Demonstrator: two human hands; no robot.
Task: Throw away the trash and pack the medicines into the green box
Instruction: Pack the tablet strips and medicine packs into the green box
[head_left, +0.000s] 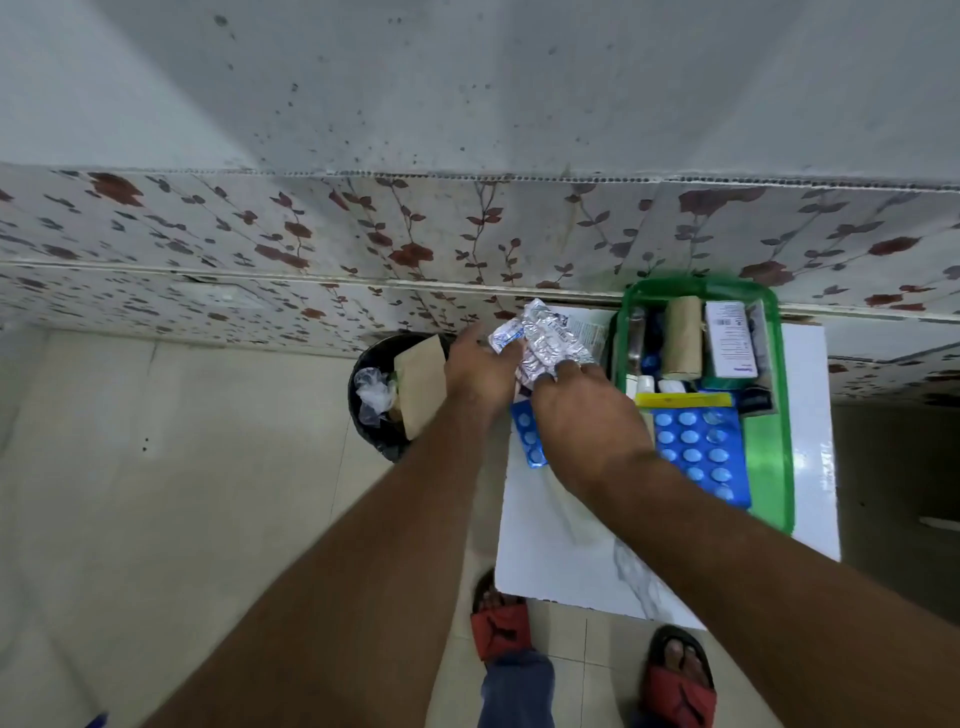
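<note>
My left hand (480, 371) and my right hand (582, 402) both grip a bunch of silver foil blister strips (545, 338) over the far left part of the white table (571, 545). A blue blister pack (530, 436) lies on the table under my hands. The green box (769, 457) stands to the right and holds a large blue blister sheet (701, 452), a yellow strip, a white carton (730, 338), a tan roll (683, 338) and small bottles. A black trash bin (371, 421) sits on the floor left of the table, with a brown paper bag and clear plastic in it.
A flowered tiled wall (415, 239) runs behind the table and the bin. Beige floor tiles (182, 493) spread to the left. My feet in red sandals (501, 623) stand at the table's near edge.
</note>
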